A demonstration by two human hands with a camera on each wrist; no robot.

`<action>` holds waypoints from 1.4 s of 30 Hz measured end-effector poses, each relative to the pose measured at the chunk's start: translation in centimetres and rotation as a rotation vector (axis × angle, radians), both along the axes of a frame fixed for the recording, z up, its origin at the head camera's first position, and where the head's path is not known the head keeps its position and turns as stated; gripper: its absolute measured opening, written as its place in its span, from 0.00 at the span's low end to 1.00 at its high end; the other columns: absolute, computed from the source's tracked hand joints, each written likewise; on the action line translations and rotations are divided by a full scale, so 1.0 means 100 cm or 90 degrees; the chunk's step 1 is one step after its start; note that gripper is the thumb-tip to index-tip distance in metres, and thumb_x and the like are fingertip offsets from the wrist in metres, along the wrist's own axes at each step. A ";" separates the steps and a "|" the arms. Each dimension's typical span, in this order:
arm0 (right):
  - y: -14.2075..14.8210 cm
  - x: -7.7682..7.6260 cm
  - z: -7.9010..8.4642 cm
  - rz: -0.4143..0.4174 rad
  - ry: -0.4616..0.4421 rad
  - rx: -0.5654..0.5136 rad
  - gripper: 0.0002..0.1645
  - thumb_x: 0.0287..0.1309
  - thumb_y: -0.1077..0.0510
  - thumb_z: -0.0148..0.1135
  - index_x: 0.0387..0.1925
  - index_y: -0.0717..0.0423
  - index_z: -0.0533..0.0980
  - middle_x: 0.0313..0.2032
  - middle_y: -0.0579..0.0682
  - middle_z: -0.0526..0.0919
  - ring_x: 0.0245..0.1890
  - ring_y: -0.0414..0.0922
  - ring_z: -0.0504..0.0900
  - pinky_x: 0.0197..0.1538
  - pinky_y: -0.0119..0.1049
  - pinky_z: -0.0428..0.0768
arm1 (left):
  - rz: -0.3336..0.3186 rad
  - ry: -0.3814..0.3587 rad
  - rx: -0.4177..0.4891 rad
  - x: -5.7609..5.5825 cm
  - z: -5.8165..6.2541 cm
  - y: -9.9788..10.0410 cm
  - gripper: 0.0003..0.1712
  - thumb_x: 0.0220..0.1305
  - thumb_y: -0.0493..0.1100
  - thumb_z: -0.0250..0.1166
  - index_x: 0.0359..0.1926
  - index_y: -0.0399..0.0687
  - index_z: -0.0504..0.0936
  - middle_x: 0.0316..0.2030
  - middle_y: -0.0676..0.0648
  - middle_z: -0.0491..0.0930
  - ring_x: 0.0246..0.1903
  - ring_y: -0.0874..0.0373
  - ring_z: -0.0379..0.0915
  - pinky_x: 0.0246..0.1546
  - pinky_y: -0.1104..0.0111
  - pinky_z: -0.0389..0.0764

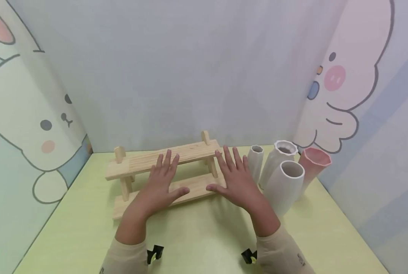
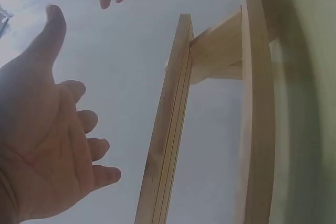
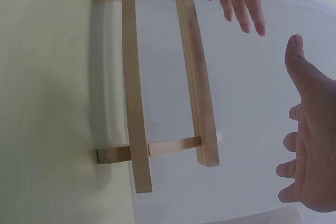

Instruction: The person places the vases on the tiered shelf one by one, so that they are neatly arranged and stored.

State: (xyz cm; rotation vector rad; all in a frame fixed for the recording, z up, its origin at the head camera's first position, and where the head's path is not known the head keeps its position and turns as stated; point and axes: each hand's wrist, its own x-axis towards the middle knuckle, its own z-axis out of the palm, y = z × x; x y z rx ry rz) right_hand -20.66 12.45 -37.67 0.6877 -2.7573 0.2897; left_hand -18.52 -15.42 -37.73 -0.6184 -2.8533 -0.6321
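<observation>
A two-tier wooden shelf [image 1: 190, 152] stands on the table in front of me. My left hand [image 1: 159, 186] hovers over the front of its left half, palm down with the fingers spread. Over its right end is my right hand [image 1: 238, 182], held the same way. Both wrist views show a gap between the palms and the shelf boards, and neither hand holds anything. Right of my right hand stand a small white vase [image 1: 255, 163], a white vase with a wavy rim [image 1: 273, 163], a smooth white vase [image 1: 282, 190] and a pink vase [image 1: 311, 167].
The yellow-green table [image 1: 204, 236] meets a grey back wall [image 1: 190, 76]. Side walls with cartoon animals close in the left and right. A small black device pokes out beneath each sleeve.
</observation>
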 end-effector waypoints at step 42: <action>0.021 0.019 0.035 0.078 0.057 -0.130 0.68 0.48 0.22 0.62 0.79 0.42 0.38 0.79 0.47 0.35 0.78 0.54 0.33 0.74 0.60 0.43 | 0.184 -0.439 0.352 0.008 -0.080 -0.177 0.58 0.63 0.58 0.67 0.79 0.53 0.37 0.77 0.38 0.44 0.66 0.44 0.64 0.55 0.57 0.78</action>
